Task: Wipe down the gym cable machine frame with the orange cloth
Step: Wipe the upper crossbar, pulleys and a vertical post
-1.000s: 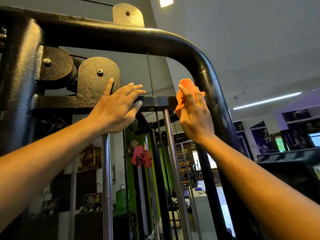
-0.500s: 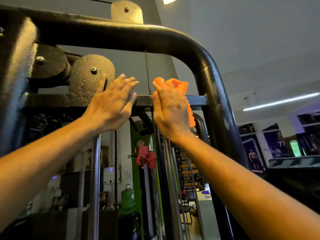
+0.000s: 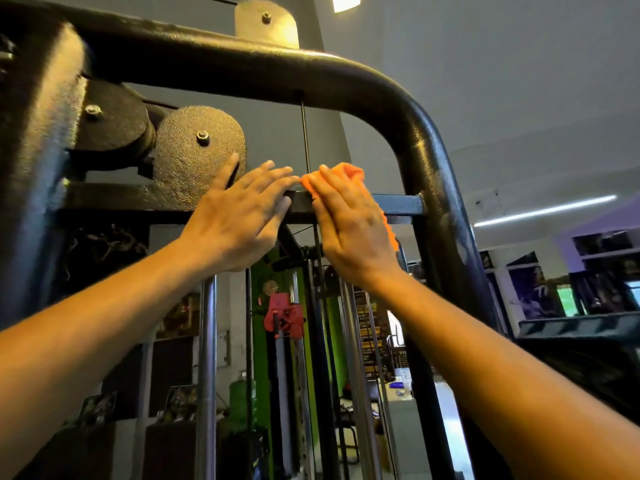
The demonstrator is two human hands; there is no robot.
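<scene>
The black cable machine frame (image 3: 363,81) arches overhead and bends down on the right. A flat crossbar (image 3: 398,204) runs under it. My right hand (image 3: 349,230) presses the orange cloth (image 3: 346,173) flat against the crossbar near its middle, fingers straight; most of the cloth is hidden behind the hand. My left hand (image 3: 239,216) rests with straight fingers on the crossbar just left of it, fingertips almost touching the cloth, below a round pulley cover (image 3: 197,150).
A thin cable (image 3: 304,133) drops from the top tube between my hands. Chrome guide rods (image 3: 207,358) run down below the crossbar. Behind stand a green machine (image 3: 332,323) with a red part (image 3: 282,315), posters and a dark rack at right.
My right hand has slid the cloth left along the crossbar, from the curved right upright to the middle, close to my left hand. The left hand has stayed in place.
</scene>
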